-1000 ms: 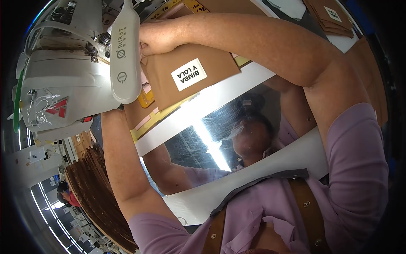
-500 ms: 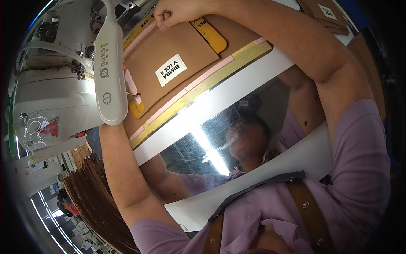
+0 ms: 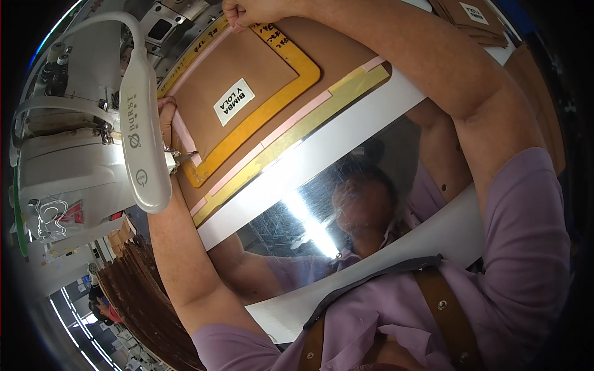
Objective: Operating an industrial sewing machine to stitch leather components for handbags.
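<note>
A brown panel with a white label [image 3: 234, 101] lies inside a yellow frame template [image 3: 263, 128], on a larger brown sheet [image 3: 346, 52]. Pink tape strips [image 3: 184, 137] edge the panel's left and far sides. At the far corner my right hand [image 3: 242, 11] is closed, its fingertips pinched together on the pink edge; what they grip is too small to tell. My left hand [image 3: 166, 119] rests by the frame's left side, fingers stretched along the edge, partly hidden by the machine. Near it, the sewing machine's needle area [image 3: 182, 156] meets the panel's near left corner.
A white lamp [image 3: 146, 154] hangs in front of the sewing machine [image 3: 71, 161] at left. A yellow strip [image 3: 297, 127] and a reflective plate [image 3: 334, 210] lie nearer me. Brown pieces [image 3: 467, 18] sit at the far right; a dark brown stack [image 3: 139, 297] stands lower left.
The brown panel, which overlapped the yellow frame's near side, now lies within it, baring that side. The view has shifted, and my left hand's fingers now show beside the frame.
</note>
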Available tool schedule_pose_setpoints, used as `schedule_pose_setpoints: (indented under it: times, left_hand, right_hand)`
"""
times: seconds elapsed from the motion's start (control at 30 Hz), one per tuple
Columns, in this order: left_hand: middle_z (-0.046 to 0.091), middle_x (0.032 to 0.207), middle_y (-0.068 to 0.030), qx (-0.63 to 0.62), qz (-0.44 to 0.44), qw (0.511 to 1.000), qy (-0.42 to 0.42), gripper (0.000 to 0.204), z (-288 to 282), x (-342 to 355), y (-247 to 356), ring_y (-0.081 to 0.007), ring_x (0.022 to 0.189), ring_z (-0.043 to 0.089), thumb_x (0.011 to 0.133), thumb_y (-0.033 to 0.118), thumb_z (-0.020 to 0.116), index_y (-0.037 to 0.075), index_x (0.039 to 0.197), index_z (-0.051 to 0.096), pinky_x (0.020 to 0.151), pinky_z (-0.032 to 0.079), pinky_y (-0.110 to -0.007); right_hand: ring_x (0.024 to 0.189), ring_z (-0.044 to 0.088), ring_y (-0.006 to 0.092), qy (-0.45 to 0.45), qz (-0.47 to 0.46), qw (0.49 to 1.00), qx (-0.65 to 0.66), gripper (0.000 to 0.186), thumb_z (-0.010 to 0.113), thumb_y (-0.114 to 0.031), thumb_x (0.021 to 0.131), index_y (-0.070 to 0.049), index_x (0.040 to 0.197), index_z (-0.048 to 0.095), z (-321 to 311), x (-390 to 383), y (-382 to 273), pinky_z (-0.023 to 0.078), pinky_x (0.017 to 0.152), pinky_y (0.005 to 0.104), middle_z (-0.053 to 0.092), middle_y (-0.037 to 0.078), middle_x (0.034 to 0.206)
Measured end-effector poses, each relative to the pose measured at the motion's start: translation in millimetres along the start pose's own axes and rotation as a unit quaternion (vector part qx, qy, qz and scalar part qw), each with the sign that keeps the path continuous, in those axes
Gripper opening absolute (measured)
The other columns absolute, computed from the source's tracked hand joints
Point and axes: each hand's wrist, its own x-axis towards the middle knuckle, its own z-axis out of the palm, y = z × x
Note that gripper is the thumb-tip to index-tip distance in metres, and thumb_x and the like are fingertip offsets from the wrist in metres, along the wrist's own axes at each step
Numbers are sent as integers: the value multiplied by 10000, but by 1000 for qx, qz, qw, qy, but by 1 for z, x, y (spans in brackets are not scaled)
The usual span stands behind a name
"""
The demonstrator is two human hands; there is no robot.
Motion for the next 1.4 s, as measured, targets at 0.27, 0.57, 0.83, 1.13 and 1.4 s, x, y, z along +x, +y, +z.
schedule_pose_setpoints:
  times: [0.27, 0.57, 0.83, 1.13, 1.4]
  left_hand:
    - [670, 1084, -102, 60, 66, 993, 71, 142, 8, 9, -16, -210, 1049, 628, 796, 162, 841, 44, 834, 771, 1005, 455, -354]
    - [689, 994, -107, 17, 59, 991, 120, 109, 15, 19, -20, -186, 930, 645, 740, 94, 839, 24, 770, 760, 923, 489, -333]
    - [695, 880, -65, 17, 12, 995, 101, 148, 26, 1, 23, -142, 778, 623, 744, 103, 839, 13, 830, 760, 782, 503, -291]
    - [719, 863, -81, -122, -129, 983, 39, 203, 25, -2, 42, -159, 764, 653, 820, 122, 765, -6, 973, 730, 746, 517, -277]
    - [702, 893, -88, -113, -211, 971, -8, 112, 13, 2, 56, -181, 809, 654, 878, 75, 672, 11, 970, 675, 777, 520, -298]
  right_hand:
    - [772, 725, 371, 12, 42, 997, -69, 140, 672, -182, 818, -93, 776, 771, 2, 9, -15, 560, 707, 465, 731, 194, 780]
    - [889, 739, 381, 9, 98, 984, -146, 182, 677, -132, 837, 8, 906, 772, -2, 10, -29, 579, 735, 462, 749, 219, 906]
    - [971, 742, 279, -81, -33, 912, -400, 204, 654, -143, 894, -71, 1020, 797, 3, 0, -64, 578, 712, 446, 775, 99, 1035]
    - [1065, 712, 334, -94, -137, 967, -193, 236, 660, -127, 885, -64, 1083, 770, 31, -6, -103, 597, 858, 434, 751, 110, 1108]
    - [1288, 572, 274, -94, -129, 970, -182, 338, 564, -300, 1001, -169, 1278, 707, 55, 8, -120, 493, 1043, 422, 619, 71, 1352]
